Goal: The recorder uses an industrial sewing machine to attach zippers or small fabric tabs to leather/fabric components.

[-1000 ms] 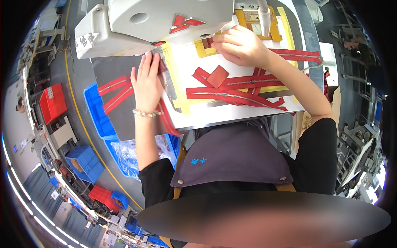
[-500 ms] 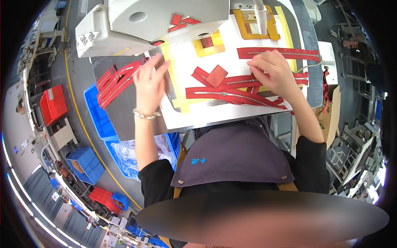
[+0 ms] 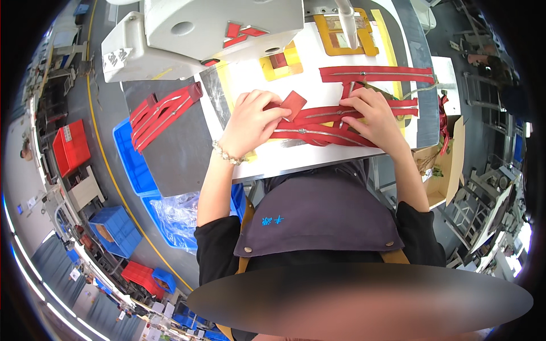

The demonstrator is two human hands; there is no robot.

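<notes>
My left hand (image 3: pixel 253 122) is closed at the near end of a red zipper, its fingertips pinched beside a small red square patch (image 3: pixel 294 105). Parts of that zipper lie hidden under my fingers. To the right, my right hand (image 3: pixel 369 119) curls its thumb and fingers round a red zipper (image 3: pixel 318 115) in the pile. Another red zipper (image 3: pixel 307 133) with a metal chain and slider crosses below, nearest my body. Above my right hand, one more zipper (image 3: pixel 375 74) lies straight across the white work surface (image 3: pixel 259 165).
A large grey-white machine head (image 3: pixel 227 28) overhangs the table. Several red zippers (image 3: pixel 165 113) lie at the left. Yellow frames (image 3: pixel 281 62) sit behind the pile. Blue bins (image 3: pixel 133 159) stand at the left, a cardboard box (image 3: pixel 446 165) at the right.
My left hand has come right and toward me, from beside the machine to the zipper pile. My right hand has lowered onto the zippers, its fingers closing there.
</notes>
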